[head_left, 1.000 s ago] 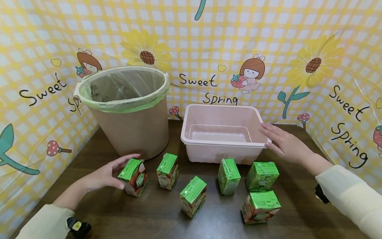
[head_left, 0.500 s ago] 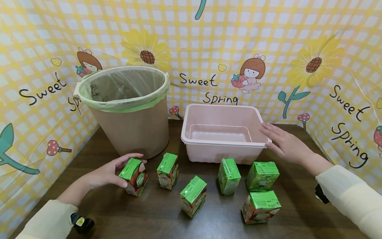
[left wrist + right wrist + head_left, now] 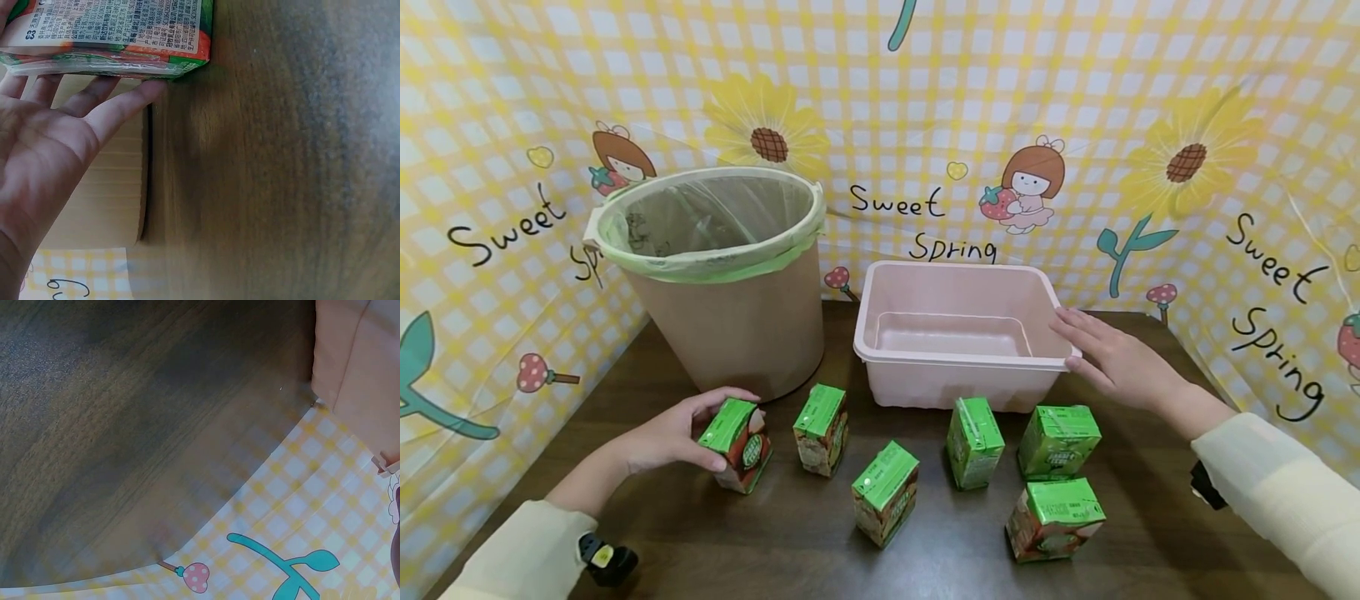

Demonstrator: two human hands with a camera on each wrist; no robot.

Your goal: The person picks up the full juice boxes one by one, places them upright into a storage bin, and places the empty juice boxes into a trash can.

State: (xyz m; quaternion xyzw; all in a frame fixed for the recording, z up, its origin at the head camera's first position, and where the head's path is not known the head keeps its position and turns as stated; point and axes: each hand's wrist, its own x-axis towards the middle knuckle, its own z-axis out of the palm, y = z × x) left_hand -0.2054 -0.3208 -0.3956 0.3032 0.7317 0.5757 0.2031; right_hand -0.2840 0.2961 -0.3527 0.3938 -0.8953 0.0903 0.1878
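My left hand (image 3: 673,437) holds a small green-topped juice box (image 3: 747,450) with red sides at the left of the table, thumb at the near side and fingers at the far side. Up close in the left wrist view, printed text covers one face of this juice box (image 3: 112,28), and my left fingers (image 3: 122,106) lie along its bottom edge. Over at the right, my right hand (image 3: 1120,367) rests on the right rim of a pink plastic tub (image 3: 955,379), its fingers fairly straight. The tub's side (image 3: 359,369) also shows in the right wrist view.
A tall brown bin (image 3: 745,325) with a green liner bag stands behind the held box. Several more juice boxes, among them one in the middle (image 3: 886,493) and one at front right (image 3: 1055,521), stand on the dark wooden table (image 3: 775,550). Checked cloth (image 3: 910,100) surrounds the back.
My left hand has moved slightly right and closed in on the juice box, its thumb further over the near side. The right hand and the other boxes have stayed put.
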